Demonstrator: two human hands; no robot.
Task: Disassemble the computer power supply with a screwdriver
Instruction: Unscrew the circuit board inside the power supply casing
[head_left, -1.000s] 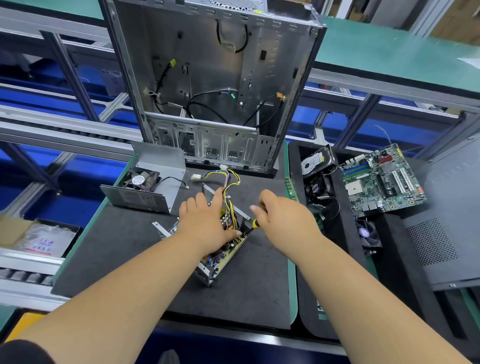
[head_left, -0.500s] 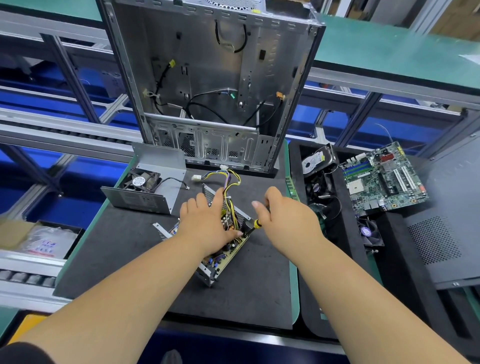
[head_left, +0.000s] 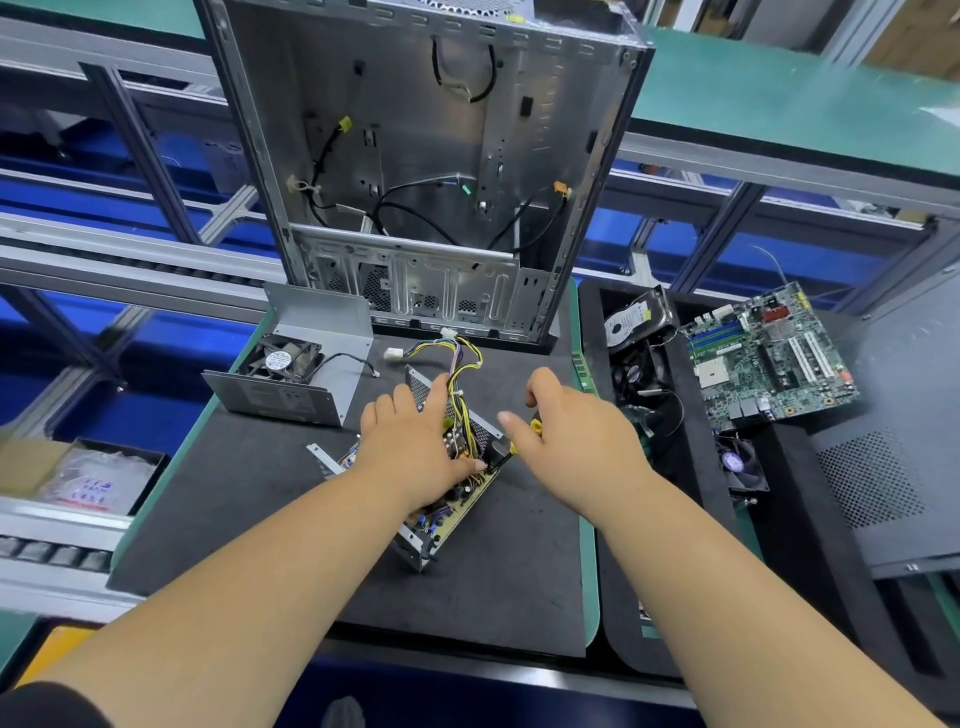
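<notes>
On the dark mat of the desk (head_left: 218, 499), the opened power supply (head_left: 441, 499) is lying tilted, its yellow wire bundle (head_left: 457, 364) trailing toward the far side. The left hand (head_left: 415, 447) is pressing down on its circuit board with fingers spread nearly straight. Just to its right, the right hand (head_left: 571, 436) is gripping the yellow-and-black screwdriver (head_left: 511, 447), fingers curled round the handle, tip meeting the supply's right edge. Far behind, the empty computer case (head_left: 426, 171) is standing upright.
</notes>
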